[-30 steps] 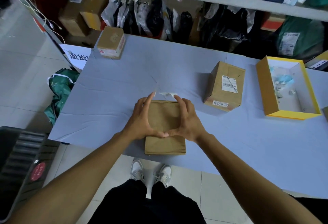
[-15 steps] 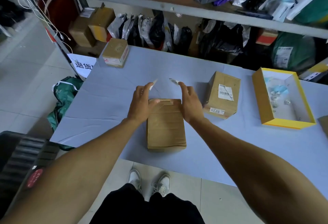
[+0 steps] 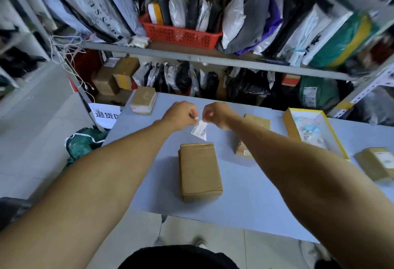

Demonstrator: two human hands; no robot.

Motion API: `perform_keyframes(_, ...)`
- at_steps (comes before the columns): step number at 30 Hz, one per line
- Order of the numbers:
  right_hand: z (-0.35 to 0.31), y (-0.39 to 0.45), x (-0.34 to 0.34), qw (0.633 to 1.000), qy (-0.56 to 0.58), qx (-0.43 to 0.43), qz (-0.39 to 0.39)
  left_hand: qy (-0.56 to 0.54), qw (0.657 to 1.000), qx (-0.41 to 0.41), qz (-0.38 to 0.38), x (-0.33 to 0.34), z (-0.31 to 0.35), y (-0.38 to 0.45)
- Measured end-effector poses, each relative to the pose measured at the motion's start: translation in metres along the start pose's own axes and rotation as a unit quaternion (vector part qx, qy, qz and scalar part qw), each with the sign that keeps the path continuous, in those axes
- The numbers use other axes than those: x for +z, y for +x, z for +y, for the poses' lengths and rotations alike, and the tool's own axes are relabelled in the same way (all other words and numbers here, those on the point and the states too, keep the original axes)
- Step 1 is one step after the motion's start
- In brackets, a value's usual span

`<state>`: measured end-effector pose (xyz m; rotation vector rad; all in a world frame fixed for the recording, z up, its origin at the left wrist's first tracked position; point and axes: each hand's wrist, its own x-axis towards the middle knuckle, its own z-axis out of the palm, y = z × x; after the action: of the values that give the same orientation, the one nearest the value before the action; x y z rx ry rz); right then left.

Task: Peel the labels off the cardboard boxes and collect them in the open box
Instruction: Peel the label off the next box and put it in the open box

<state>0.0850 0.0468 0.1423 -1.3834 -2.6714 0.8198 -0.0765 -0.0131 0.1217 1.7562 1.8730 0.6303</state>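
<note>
Pale tiled floor (image 3: 32, 123), grey metal shelving (image 3: 213, 58) behind table (image 3: 255, 204)

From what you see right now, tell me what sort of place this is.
Most likely a parcel depot or returns room. Metal shelves are packed with courier bags, a red basket holds more parcels, and cardboard boxes lie on the table while both hands pinch a peeled label.
</note>
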Motion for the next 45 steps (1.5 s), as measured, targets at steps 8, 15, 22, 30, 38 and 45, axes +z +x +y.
perform_keyframes(8, -0.02, -0.008, -0.004, 0.989, 0.122, 0.053, 0.062, -0.057, 0.998, -0.028, 0.02, -0.011, 0.01, -0.01)
perform_keyframes(15, -0.025, -0.018, -0.003, 0.978, 0.184, 0.047, 0.089, -0.253, 0.964, -0.077, -0.002, -0.011, 0.012, -0.016)
perform_keyframes(22, -0.024, -0.016, 0.002, 0.98, 0.186, 0.046, 0.062, -0.369, 0.92, -0.128, -0.014, -0.021, 0.001, -0.014)
perform_keyframes(30, -0.036, -0.015, 0.006, 0.941, 0.286, 0.114, 0.142, -0.379, 0.92, -0.094, 0.028, -0.018, 0.002, -0.02)
perform_keyframes(38, -0.048, -0.016, 0.018, 0.873, 0.419, 0.136, 0.208, -0.451, 0.888, -0.083, -0.03, -0.026, 0.001, -0.025)
perform_keyframes(45, -0.039, -0.036, 0.011, 0.842, 0.454, 0.135, 0.259, -0.379, 0.925, -0.023, -0.01, -0.017, 0.026, -0.022)
